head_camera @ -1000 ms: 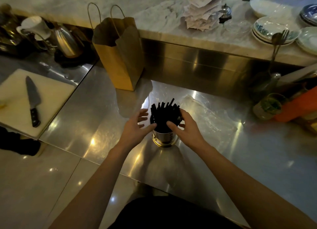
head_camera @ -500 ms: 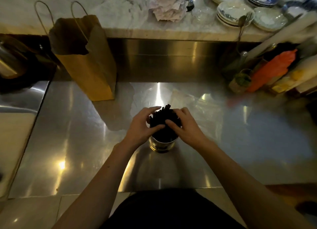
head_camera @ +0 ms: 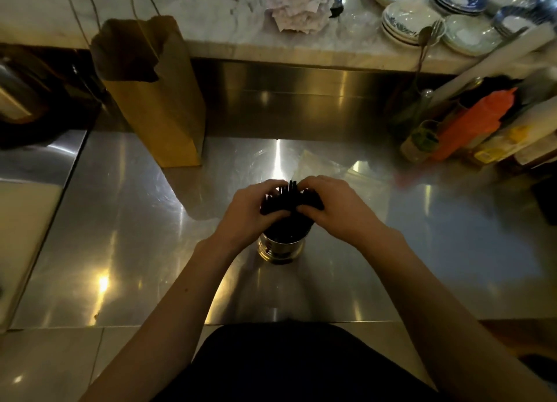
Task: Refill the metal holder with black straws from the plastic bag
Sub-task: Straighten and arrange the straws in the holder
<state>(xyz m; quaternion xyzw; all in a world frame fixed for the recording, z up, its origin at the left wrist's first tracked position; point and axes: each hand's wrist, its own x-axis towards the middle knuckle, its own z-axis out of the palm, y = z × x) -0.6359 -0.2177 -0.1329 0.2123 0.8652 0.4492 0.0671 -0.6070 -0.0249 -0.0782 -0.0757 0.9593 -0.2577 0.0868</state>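
Note:
A round metal holder (head_camera: 280,249) stands upright on the steel counter (head_camera: 126,239), packed with black straws (head_camera: 289,198) that stick up above its rim. My left hand (head_camera: 245,210) wraps the bundle from the left and my right hand (head_camera: 337,208) from the right, fingers curled over the straw tops so both hands squeeze them together. Just behind the holder a clear plastic bag (head_camera: 328,166) lies flat on the counter; I cannot tell whether any straws are in it.
A brown paper bag (head_camera: 153,100) with handles stands at the back left. Bottles and an orange squeeze bottle (head_camera: 473,121) crowd the back right. On the marble ledge above are stacked plates (head_camera: 407,22) and a pile of paper slips (head_camera: 297,5).
Both hands have closed in from beside the holder onto the straw bundle, fingers now over its top. The camera view has shifted right, so the cutting board and knife are out of view.

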